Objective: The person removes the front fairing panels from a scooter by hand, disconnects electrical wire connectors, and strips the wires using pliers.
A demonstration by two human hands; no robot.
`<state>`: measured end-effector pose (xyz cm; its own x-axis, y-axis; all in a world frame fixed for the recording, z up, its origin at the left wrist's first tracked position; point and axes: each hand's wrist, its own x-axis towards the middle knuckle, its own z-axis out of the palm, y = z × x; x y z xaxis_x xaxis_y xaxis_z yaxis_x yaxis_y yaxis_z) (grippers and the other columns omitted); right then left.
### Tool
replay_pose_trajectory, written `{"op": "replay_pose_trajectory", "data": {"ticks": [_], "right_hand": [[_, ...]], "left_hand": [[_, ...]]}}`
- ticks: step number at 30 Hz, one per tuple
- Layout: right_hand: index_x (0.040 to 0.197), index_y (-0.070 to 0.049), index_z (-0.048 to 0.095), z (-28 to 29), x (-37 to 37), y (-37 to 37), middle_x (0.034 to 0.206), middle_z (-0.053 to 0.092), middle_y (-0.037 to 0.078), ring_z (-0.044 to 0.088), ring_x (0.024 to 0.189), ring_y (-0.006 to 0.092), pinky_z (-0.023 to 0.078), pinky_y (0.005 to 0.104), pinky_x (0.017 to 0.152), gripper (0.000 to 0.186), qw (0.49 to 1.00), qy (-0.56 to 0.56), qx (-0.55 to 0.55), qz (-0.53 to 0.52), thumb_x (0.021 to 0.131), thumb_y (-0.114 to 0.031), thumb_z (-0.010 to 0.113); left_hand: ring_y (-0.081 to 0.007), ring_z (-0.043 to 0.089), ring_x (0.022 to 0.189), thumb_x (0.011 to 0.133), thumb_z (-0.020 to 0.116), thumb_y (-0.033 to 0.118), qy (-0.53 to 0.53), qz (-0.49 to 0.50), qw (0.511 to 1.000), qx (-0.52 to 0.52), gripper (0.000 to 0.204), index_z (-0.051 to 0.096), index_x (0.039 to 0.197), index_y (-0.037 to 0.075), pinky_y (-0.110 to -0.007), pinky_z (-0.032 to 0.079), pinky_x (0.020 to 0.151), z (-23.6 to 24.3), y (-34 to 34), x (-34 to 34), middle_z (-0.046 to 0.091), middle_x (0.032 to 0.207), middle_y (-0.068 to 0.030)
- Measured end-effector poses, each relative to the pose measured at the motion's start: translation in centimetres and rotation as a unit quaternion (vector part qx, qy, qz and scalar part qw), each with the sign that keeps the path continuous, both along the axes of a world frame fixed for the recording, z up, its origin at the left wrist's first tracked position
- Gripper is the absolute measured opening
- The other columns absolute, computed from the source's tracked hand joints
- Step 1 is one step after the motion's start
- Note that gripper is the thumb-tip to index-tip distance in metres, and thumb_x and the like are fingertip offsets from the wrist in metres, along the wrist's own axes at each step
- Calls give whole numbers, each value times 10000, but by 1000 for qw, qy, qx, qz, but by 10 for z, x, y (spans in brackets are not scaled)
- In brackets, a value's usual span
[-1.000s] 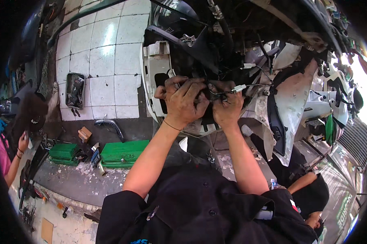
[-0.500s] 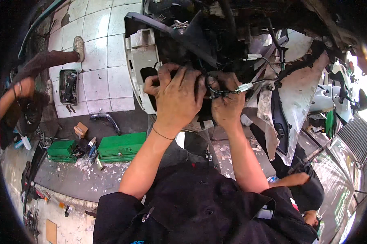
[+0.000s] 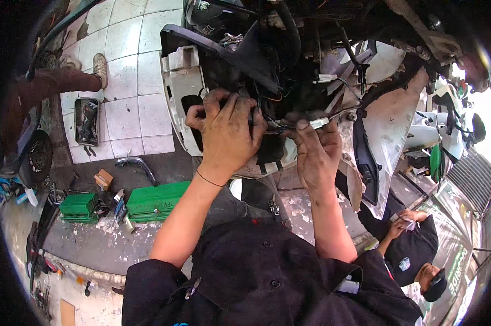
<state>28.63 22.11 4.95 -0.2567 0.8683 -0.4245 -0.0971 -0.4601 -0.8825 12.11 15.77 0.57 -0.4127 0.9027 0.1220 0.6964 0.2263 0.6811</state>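
Observation:
My left hand [image 3: 226, 133], its fingertips darkened with grime, is curled at the opening of a light plastic body part [image 3: 182, 61] on a partly dismantled scooter; what its fingers grip is hidden. My right hand [image 3: 317, 152] has its fingers bent around a dark wire [image 3: 283, 124] with a white connector [image 3: 319, 123], just right of my left hand. A second white connector [image 3: 327, 78] hangs above it. A dark angled plastic piece [image 3: 240, 54] lies above both hands, with more wiring in the shadowed cavity.
A tool tray [image 3: 86, 122] lies on white tiles at left, near another person's leg [image 3: 74, 80]. Green toolboxes [image 3: 147, 202] and a curved metal part [image 3: 136, 163] lie below. A large loose panel [image 3: 389, 152] stands right; beyond it a person in black [image 3: 419, 250] holds something small.
My right hand has shifted rightward along the wire and changed its finger hold. A co-worker's leg came into view at left. The person at right has brought their hands together.

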Motion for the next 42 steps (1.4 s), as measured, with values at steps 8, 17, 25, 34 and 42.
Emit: {"op": "replay_pose_trajectory", "data": {"ticks": [8,17,25,34,42], "right_hand": [[1216,20,607,-12,8,-16,1128,732,160,726,1046,244,618,429,920,222,1000,9,17,16,998,65,614],[1213,24,614,1,8,-22,1072,714,113,725,973,222,615,397,873,206,998,-54,-19,3,1007,26,623],[1257,7,594,3,4,-19,1114,701,101,715,906,200,599,361,804,212,995,15,-70,-63,1060,-73,589],[1188,-76,581,-8,9,-24,1011,667,20,677,814,134,546,291,680,180,995,-91,-39,-18,1050,-167,652],[1157,-93,581,-22,2,-22,973,663,12,671,782,136,539,287,653,157,989,-143,33,-29,1054,-194,644]], "left_hand": [[-417,504,1128,898,692,237,-5,24,1000,2,196,707,979,60,-508,383,1005,7,1,5,688,1017,-140],[-402,518,1103,867,731,264,-47,23,999,-3,225,713,898,41,-509,408,940,14,2,7,691,928,-141],[-351,563,1000,903,750,253,-38,26,998,50,232,668,829,50,-499,401,899,18,-6,7,663,872,-108],[-286,600,819,917,717,179,-58,143,984,85,156,645,834,69,-440,380,806,34,-49,-65,628,778,-75],[-236,682,882,1028,536,229,234,-173,952,96,261,698,1108,40,-377,528,817,5,97,-212,730,984,-163]]}}
